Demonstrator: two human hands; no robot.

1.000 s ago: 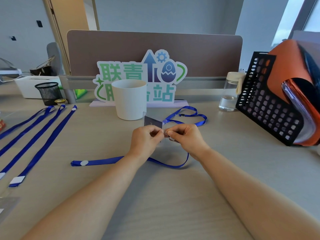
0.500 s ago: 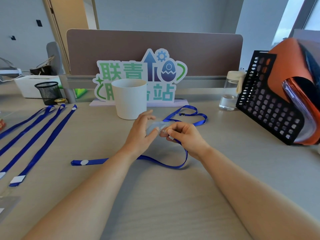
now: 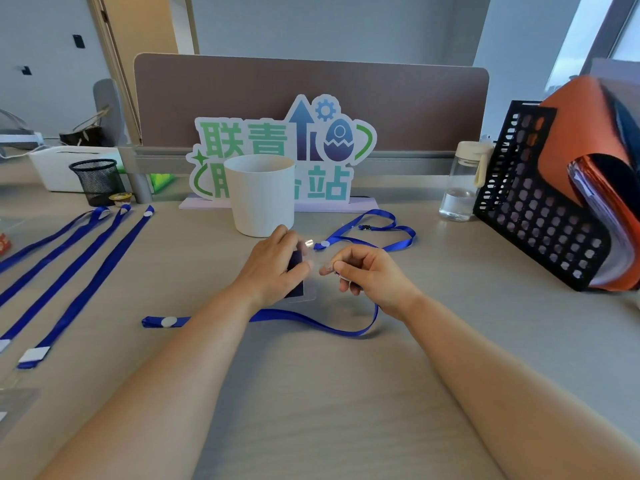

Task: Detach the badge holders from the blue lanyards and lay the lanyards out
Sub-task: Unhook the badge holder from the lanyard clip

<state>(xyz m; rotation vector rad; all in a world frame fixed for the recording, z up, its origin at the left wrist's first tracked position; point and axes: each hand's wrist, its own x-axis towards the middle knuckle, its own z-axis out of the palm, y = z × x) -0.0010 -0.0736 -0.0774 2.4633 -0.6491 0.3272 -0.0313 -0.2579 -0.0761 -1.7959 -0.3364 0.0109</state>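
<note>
My left hand (image 3: 273,266) holds a clear badge holder (image 3: 298,282) with a dark card in it, tilted on edge just above the desk. My right hand (image 3: 367,273) pinches the end of a blue lanyard (image 3: 311,320) right beside the holder; the clip itself is hidden by my fingers. That lanyard curves under both wrists and ends at the left in a white snap (image 3: 168,321). A second blue lanyard (image 3: 377,233) lies looped behind my hands. Three straightened blue lanyards (image 3: 86,275) lie side by side at the left.
A white cup (image 3: 261,194) stands just behind my left hand, before a colourful sign (image 3: 277,147). A water bottle (image 3: 462,183) and a black file rack (image 3: 540,199) with orange folders stand at the right. A mesh pen cup (image 3: 97,181) is far left. Clear holders (image 3: 14,407) lie at the left edge.
My hands have drawn slightly apart. The badge holder has turned from flat between both hands to on edge in my left hand, while my right hand keeps the lanyard end.
</note>
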